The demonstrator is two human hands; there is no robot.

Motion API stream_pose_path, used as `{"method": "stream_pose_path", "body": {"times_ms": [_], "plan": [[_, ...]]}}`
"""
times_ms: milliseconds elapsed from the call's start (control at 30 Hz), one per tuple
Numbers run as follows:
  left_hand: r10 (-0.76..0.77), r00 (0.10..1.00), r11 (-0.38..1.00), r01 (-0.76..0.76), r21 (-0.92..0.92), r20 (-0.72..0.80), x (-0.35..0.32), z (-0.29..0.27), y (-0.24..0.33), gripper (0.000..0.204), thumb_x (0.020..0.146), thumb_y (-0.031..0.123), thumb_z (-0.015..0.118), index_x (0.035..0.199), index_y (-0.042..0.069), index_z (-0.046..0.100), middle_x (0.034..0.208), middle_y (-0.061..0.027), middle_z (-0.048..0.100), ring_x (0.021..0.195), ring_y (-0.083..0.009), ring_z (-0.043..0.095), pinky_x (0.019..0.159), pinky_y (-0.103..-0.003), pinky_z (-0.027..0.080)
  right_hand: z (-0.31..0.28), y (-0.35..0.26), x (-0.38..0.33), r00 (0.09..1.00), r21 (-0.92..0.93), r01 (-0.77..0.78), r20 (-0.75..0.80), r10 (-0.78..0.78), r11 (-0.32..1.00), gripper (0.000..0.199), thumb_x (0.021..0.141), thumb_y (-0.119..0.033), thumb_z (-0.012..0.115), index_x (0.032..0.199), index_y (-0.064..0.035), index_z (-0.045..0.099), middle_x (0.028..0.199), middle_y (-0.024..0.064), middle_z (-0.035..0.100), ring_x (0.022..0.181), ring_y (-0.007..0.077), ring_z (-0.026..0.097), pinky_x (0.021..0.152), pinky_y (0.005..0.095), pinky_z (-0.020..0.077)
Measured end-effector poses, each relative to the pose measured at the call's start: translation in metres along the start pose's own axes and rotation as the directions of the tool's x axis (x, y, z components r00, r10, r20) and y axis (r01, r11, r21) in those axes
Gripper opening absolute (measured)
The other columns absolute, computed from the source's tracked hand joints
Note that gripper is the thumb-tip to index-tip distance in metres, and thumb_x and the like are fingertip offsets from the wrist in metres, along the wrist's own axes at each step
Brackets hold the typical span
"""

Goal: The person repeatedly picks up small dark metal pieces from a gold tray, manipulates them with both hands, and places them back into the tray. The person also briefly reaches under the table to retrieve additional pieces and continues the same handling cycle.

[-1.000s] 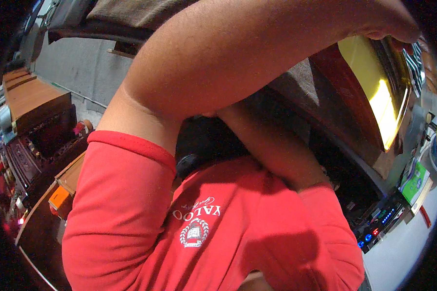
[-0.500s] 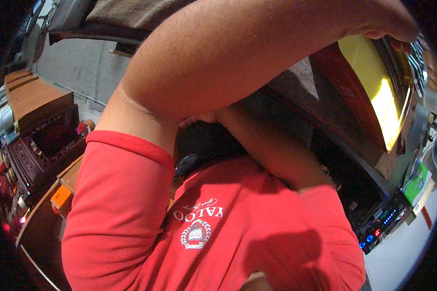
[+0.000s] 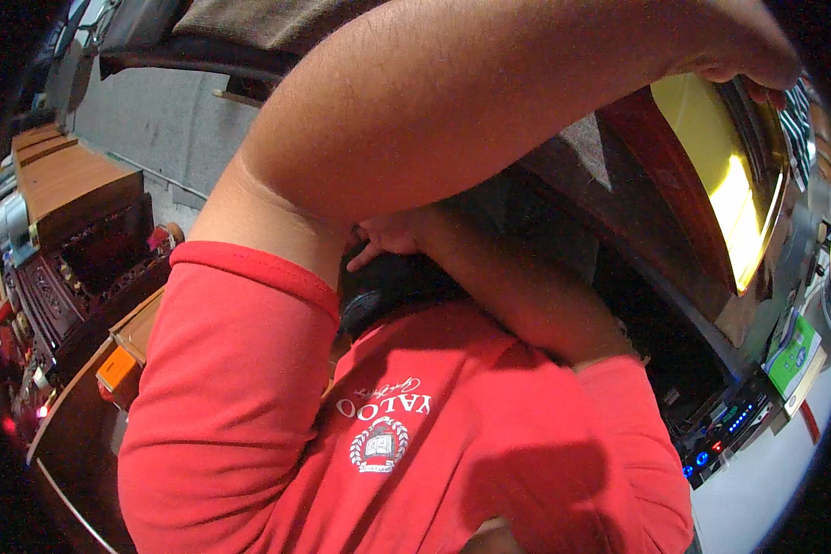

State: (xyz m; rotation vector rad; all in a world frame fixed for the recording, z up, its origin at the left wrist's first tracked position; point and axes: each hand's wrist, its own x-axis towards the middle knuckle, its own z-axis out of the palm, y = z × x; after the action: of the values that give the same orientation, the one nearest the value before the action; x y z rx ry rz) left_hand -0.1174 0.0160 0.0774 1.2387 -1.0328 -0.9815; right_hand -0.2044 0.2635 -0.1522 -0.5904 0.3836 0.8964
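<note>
My left arm reaches across the upper part of the head view. My left hand (image 3: 752, 51) is at the far upper right, against the top end of a glossy yellow panel (image 3: 702, 138) with a dark red border. Its fingertips curl down beside the panel's edge, but most of the fingers are hidden, so its grip is unclear. From the right, my right arm crosses under the left one. My right hand (image 3: 397, 233) is by my waist, fingers apart, above black cloth (image 3: 397, 286). Nothing shows in it.
A carved dark wooden piece (image 3: 65, 295) and a brown wooden cabinet (image 3: 83, 185) stand at the left, near an orange box (image 3: 118, 372). At the right are a black device with blue and red lights (image 3: 729, 434) and a green packet (image 3: 794, 355).
More of my right hand shows below the left forearm, its fingers now spread. My left hand stays by the yellow panel. The whole view has shifted slightly.
</note>
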Motion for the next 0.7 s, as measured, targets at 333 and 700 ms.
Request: {"method": "stream_pose_path", "body": {"times_ms": [333,700], "plan": [[0.005,1.0,1.0,-0.005,0.0,-0.005,-0.0013,-0.0037,-0.0001,0.026,0.096,0.019,0.051,0.095,0.003,0.071,0.074,-0.0089,0.071,0.055,-0.0159,0.06,0.053,-0.029,0.046,-0.0006,0.0012,0.0005,1.0,0.038,0.002,0.004,-0.002,0.999,0.057,0.097,-0.055,0.051,0.121,-0.0036,0.052,0.095,0.0086,0.053,0.085,0.0232,0.06,0.084,0.0534,0.0559],[0.005,1.0,1.0,-0.005,0.012,-0.007,-0.0019,-0.0037,0.0,0.026,0.095,0.019,0.051,0.094,0.003,0.072,0.073,-0.0095,0.071,0.054,-0.0163,0.06,0.053,-0.029,0.046,0.002,-0.0009,-0.0033,0.999,0.046,-0.012,-0.034,0.014,0.999,0.055,0.098,-0.054,0.052,0.12,-0.0035,0.053,0.09,0.0077,0.054,0.082,0.0226,0.06,0.086,0.0536,0.055]]}}
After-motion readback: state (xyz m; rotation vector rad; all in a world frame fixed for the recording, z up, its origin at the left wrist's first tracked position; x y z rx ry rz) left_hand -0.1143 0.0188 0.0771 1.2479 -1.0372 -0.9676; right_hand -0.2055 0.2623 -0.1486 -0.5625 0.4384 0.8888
